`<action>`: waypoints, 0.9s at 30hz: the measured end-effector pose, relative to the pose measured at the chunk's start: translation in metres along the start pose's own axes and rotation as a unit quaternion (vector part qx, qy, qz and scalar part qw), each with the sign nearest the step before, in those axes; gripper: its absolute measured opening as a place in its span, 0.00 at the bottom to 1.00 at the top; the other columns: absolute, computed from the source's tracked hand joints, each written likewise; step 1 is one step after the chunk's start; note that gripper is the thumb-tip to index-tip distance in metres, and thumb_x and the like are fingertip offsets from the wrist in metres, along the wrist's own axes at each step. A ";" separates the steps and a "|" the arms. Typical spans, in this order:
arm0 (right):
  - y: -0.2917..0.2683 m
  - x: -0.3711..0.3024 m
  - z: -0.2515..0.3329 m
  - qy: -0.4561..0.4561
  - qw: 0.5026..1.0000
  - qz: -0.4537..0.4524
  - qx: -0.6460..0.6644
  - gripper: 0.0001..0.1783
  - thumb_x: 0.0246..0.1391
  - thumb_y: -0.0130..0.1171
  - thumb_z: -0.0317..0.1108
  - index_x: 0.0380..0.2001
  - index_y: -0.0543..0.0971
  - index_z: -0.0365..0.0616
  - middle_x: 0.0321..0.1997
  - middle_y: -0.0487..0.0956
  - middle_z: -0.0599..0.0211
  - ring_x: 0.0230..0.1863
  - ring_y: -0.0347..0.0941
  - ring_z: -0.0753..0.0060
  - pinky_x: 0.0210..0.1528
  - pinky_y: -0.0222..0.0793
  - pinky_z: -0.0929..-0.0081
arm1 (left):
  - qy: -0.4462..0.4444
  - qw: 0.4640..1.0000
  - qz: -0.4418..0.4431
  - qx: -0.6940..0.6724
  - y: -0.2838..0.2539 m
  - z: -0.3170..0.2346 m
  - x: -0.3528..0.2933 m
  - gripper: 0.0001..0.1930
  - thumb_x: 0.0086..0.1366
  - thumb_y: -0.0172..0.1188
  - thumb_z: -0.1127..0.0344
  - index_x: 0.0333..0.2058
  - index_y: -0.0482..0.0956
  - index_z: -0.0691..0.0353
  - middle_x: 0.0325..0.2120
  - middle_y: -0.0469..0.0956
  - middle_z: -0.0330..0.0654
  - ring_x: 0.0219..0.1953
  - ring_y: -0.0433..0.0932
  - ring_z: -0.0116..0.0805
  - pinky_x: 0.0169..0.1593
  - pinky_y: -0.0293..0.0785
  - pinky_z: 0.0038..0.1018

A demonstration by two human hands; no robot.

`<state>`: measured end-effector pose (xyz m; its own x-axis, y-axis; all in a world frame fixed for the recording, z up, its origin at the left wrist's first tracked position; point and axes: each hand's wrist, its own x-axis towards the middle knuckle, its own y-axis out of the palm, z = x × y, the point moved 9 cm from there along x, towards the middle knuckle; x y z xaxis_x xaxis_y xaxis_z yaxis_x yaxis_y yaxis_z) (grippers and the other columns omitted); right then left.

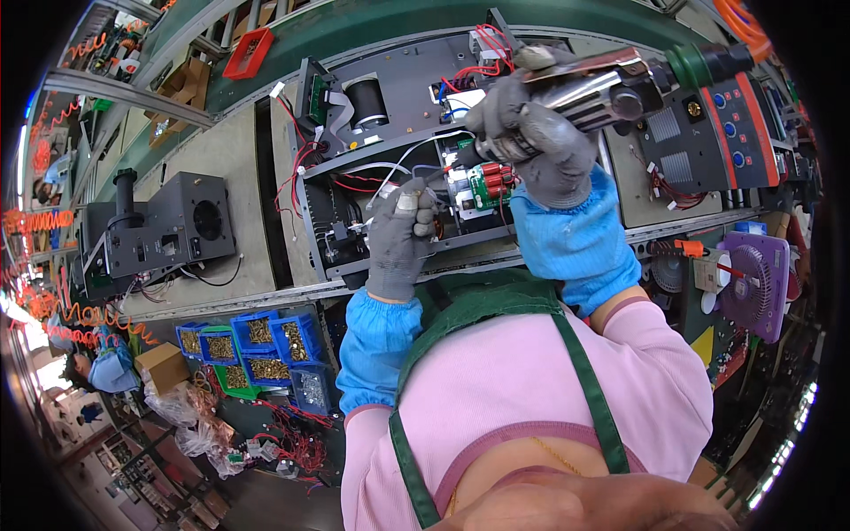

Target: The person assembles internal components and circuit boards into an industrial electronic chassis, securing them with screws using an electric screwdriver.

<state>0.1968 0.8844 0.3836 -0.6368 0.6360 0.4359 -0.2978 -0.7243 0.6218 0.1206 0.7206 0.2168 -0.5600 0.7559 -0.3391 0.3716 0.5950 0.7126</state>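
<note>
The right hand (562, 146), in a grey knitted glove with a light-blue sleeve cover below it, has its fingers wrapped around a silver metal cylindrical power driver with a green collar (593, 99). The driver lies aslant above an open dark-grey metal casing (478, 236), its dark nose pointing down-left from those fingers, toward the left hand.

The left hand (397, 239), gloved and sleeved alike, is over the near part of the casing, its fingers curled together close to the driver's nose; whether they pinch anything cannot be told. Just right of the left fingers, below the right ones, sits a green circuit board with red cylindrical parts (496, 181). A thin white cable (409, 152) arches above the left fingers, and farther up from them stands a black cylindrical part (365, 104).

The casing rests on a beige worktop (204, 155). Well left of the left fingers is a dark-grey metal box with a round black fan (208, 219). Below and left of them, blue plastic bins (315, 336) hold brass-coloured small parts. Well right of the right fingers stands a red-edged grey panel with blue knobs (751, 133).
</note>
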 end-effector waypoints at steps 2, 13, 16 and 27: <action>-0.004 0.003 0.007 -0.011 0.999 0.042 0.002 0.15 0.51 0.56 0.32 0.41 0.71 0.35 0.24 0.74 0.60 0.21 0.71 0.70 0.30 0.73 0.69 | 0.013 0.999 0.009 0.042 0.004 -0.002 0.002 0.18 0.65 0.54 0.62 0.48 0.69 0.69 0.28 0.72 0.38 0.25 0.67 0.18 0.26 0.65 0.11; -0.022 -0.014 0.005 0.075 0.997 -0.022 -0.001 0.12 0.48 0.49 0.40 0.24 0.62 0.46 0.24 0.56 0.73 0.27 0.54 0.74 0.45 0.61 0.66 | 0.009 0.997 0.076 0.011 0.016 0.008 0.006 0.19 0.63 0.56 0.57 0.45 0.71 0.67 0.27 0.72 0.36 0.21 0.64 0.18 0.24 0.63 0.13; -0.028 -0.015 0.005 0.067 0.997 -0.038 -0.005 0.12 0.47 0.50 0.40 0.23 0.62 0.46 0.24 0.56 0.73 0.27 0.53 0.75 0.45 0.60 0.66 | 0.018 0.996 0.075 0.039 0.015 0.009 0.005 0.19 0.63 0.57 0.57 0.45 0.72 0.66 0.26 0.72 0.36 0.20 0.64 0.18 0.23 0.63 0.13; -0.036 -0.017 0.001 0.078 0.996 -0.044 -0.005 0.13 0.46 0.51 0.40 0.24 0.62 0.46 0.24 0.56 0.72 0.27 0.54 0.73 0.46 0.62 0.64 | 0.041 0.979 0.062 0.188 0.017 0.005 0.001 0.19 0.65 0.54 0.56 0.46 0.73 0.67 0.24 0.72 0.34 0.22 0.64 0.16 0.25 0.63 0.16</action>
<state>0.2191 0.8996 0.3540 -0.7109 0.6484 0.2726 -0.3634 -0.6704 0.6469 0.1298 0.7323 0.2256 -0.5454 0.8132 -0.2032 0.6782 0.5705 0.4632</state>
